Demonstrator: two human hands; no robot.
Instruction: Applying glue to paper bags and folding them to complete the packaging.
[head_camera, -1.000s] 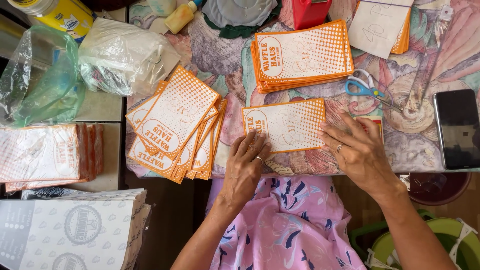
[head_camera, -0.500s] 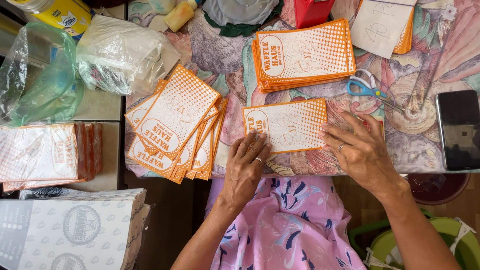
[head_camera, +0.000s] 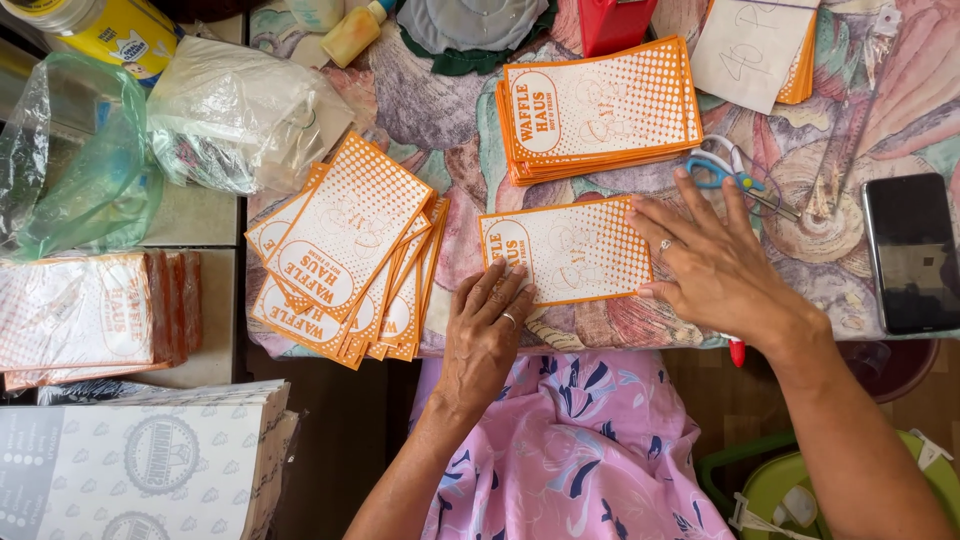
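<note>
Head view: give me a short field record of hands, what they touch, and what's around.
left hand: flat on the lower left edge of the paper bag
right hand: fingers spread, pressing the bag's right edge
bag: orange and white, lying flat on the patterned cloth
fanned pile: same bags, left of the left hand
neat stack: same bags, above the held one
scissors: blue handles, just above the right hand
phone: dark screen, far right
plastic bags: upper left
</note>
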